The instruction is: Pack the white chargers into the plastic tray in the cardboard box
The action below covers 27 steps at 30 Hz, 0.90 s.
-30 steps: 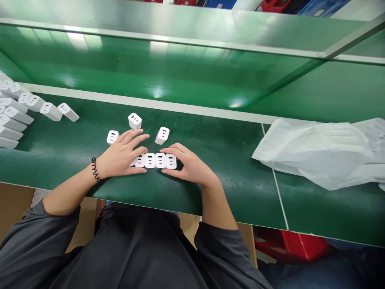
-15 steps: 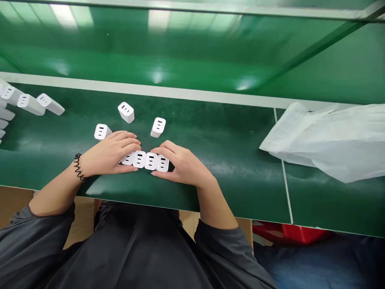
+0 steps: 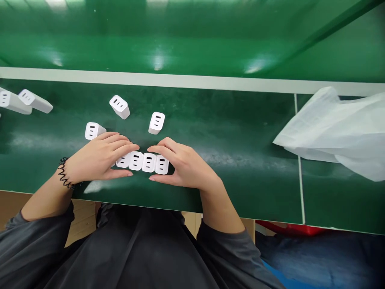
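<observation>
A row of several white charger blocks (image 3: 142, 161) stands side by side on the green bench (image 3: 228, 136), port faces up. My left hand (image 3: 98, 157) curls round the row's left end, fingers over the far side and thumb on the near side. My right hand (image 3: 180, 166) cups the right end the same way. Both hands press the row together between them. Three loose white charger blocks lie just beyond: one (image 3: 94, 130) by my left fingers, one (image 3: 120, 106) farther back, one (image 3: 157, 122) above the row.
More white charger blocks (image 3: 24, 101) lie at the far left edge. A crumpled white plastic bag (image 3: 337, 128) covers the bench's right side. A pale rail (image 3: 192, 81) runs across behind the work area. A red bin (image 3: 288, 228) sits below the bench edge.
The view has tilted down and shifted right, so the left pile has mostly left the frame. My hands have stayed clamped on the row, fingers drawn slightly closer together.
</observation>
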### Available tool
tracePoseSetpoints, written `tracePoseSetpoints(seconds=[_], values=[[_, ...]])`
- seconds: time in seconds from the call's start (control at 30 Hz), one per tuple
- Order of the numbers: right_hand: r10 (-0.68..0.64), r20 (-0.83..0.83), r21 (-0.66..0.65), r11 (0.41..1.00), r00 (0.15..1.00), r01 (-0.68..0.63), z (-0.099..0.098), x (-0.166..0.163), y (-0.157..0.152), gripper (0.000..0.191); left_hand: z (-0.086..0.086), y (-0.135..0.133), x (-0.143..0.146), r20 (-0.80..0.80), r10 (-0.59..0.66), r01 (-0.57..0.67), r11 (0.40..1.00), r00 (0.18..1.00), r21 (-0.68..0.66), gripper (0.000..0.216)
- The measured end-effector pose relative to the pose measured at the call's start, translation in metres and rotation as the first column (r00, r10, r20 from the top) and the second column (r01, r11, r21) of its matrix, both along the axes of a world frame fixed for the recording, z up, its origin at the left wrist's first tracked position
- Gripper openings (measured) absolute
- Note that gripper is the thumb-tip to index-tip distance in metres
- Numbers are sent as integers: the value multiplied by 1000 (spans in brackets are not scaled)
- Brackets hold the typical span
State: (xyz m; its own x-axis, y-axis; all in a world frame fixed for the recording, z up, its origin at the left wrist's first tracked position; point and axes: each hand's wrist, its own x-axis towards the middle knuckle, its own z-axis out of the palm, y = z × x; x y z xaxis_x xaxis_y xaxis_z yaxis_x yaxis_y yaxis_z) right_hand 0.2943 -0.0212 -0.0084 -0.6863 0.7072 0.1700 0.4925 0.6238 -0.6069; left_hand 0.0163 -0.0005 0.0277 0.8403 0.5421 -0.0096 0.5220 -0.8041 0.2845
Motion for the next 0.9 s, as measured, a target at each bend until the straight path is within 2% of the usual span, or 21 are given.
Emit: tracePoseSetpoints(seconds=[0.13, 0.23, 0.37, 0.53, 0.6, 0.67, 0.77, 0.9], values=[[-7, -45, -81, 997, 999, 4, 4, 8, 3, 42, 2, 0, -1, -6, -11, 11, 1000, 1000, 9, 58], [-108, -91, -112, 989, 990, 97, 4, 13, 8, 35, 2, 0, -2, -10, 5, -5, 1000, 1000, 4, 58], [-370, -104, -14, 929, 923, 370, -6, 12, 15, 42, 2, -1, -3, -16, 14, -14, 1000, 1000, -6, 57], [-449, -135, 81, 883, 883, 462, -11, 3, 10, 55, 4, -3, -4, -31, 8, -7, 1000, 999, 12, 56], [-407, -156, 182, 884, 900, 431, -8, -1, 4, 50, 4, -3, -4, -35, 12, -11, 1000, 999, 24, 56], [-270, -113, 266, 919, 956, 291, -5, -7, -3, 45, 5, -3, -5, -46, 16, -15, 999, 999, 29, 56], [-77, 1, 287, 955, 997, 73, -6, -16, -8, 42, 5, -2, -7, -77, 27, -25, 999, 997, 20, 56], [-52, 11, 383, 923, 999, 44, -10, -25, -9, 38, 5, -2, -8, -98, 47, -46, 999, 994, 21, 59]])
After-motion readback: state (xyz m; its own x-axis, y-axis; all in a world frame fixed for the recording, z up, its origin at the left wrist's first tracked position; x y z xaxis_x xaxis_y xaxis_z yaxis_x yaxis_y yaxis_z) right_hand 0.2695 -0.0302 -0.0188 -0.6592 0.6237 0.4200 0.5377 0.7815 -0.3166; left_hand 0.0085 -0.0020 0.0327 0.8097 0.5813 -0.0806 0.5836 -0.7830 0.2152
